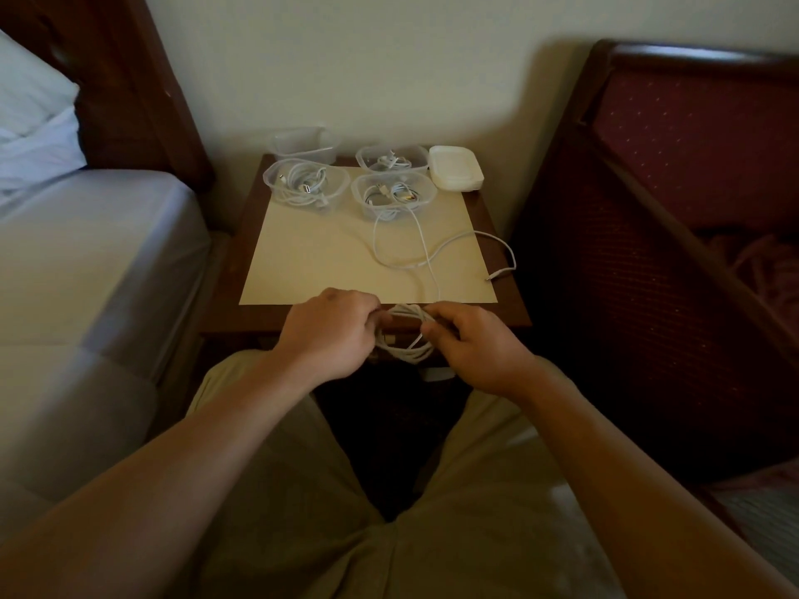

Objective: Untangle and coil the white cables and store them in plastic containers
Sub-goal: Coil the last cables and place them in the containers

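Both hands pinch one white cable coil (404, 335) just past the near edge of the nightstand (510, 296): left hand (330, 332) grips its left side, right hand (469, 348) its right. It's a loose bundle of several thin loops, and a tail (458, 244) snakes across the cream mat (320, 252). Further back, three clear containers (306, 185) hold coiled cables and a fourth looks empty.

No writing, label, brand or number can be read anywhere; the plastic containers (306, 186) show plain, unmarked walls.
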`<state>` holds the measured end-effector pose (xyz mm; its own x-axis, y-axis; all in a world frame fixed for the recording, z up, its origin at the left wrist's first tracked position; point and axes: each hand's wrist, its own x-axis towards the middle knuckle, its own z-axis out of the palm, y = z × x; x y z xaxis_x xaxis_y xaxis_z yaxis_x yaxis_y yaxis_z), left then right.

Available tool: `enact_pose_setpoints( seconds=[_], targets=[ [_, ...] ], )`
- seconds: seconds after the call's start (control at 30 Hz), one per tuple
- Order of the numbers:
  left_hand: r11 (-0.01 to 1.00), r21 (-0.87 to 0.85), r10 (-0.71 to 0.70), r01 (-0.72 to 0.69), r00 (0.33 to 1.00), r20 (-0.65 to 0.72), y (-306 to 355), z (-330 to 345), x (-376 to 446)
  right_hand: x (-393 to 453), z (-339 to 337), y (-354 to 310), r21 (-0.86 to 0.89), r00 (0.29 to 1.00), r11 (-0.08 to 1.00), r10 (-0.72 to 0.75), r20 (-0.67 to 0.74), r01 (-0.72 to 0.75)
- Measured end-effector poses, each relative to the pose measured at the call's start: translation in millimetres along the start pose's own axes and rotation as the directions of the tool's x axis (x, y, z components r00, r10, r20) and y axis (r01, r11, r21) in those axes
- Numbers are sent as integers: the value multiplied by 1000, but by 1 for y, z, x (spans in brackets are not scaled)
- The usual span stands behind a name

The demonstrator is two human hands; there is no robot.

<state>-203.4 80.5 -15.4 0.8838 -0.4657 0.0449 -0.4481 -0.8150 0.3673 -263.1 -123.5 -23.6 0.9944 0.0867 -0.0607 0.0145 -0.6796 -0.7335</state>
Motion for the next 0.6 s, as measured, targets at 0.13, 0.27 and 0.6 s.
enact_pose_setpoints(
  seconds=[0.13,0.27,0.6],
  targets=[
    [942,-328,-37,77,991,126,-4,0,6,3,-11,2,-10,996,999,51,69,-51],
    [920,-373,-17,120,963,270,-13,-4,9,3,-12,3,-78,992,996,53,119,-44],
    [999,33,-27,26,999,21,10,14,3,9,8,-1,-126,999,991,41,24,-37]
  ],
)
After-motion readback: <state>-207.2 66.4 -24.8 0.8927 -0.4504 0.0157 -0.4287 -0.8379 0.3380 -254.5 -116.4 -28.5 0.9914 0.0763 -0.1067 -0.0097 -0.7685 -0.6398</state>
